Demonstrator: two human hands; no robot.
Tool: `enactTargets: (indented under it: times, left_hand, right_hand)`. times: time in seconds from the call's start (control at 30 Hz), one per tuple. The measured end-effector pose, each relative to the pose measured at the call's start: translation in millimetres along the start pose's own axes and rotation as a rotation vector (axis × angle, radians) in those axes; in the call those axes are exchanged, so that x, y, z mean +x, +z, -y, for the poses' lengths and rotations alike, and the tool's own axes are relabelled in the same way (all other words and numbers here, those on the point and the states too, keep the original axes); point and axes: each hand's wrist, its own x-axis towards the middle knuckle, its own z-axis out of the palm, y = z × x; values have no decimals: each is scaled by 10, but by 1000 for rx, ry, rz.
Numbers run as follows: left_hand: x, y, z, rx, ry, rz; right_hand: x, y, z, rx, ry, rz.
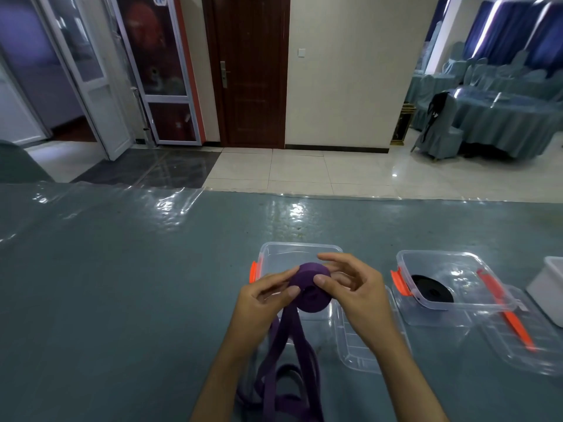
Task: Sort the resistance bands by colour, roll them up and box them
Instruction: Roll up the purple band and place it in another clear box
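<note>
two bare hands work over a wide table (122,284) w/ a blue-grey cloth under clear, shiny plastic sheeting. beyond its far edge is pale tiled floor, a dark wooden door (251,71) and, far right, another table w/ covered chairs (499,117).

on the near table, 2 clear plastic boxes w/ orange latches sit side by side, apart. the centre box (300,249) is right behind the hands. the right box (451,287) holds a rolled black band (432,289) lying flat on its floor. clear lids lie in front of the boxes; the right lid (524,345) has a loose orange strip across it. a white container (548,287) is cut off at the right edge.

the purple band (310,287) is partly rolled into a thick coil held above the centre box's front edge. its loose tail hangs down btwn the forearms and piles in loops on the cloth at the bottom of frame.

the left hand (268,296) pinches the coil's left side w/ thumb and fingers. the right hand (350,284) grasps its right side, thumb on the coil's face, index finger arched over the top.
</note>
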Motion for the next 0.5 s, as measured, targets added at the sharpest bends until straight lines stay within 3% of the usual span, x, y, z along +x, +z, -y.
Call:
enactTargets:
  times: [0.27,0.37,0.5]
  left_hand:
    - [-58,-59,137,241,51,-51]
    - [-78,-27,125,290,111,-92]
    - [33,109,-36,163,116,-212]
  right_hand:
    - [-38,-55,-95,-154,172,117]
    - [-49,-23,-49,-139,91,150]
    - [16,73,33,-80,-34,41]
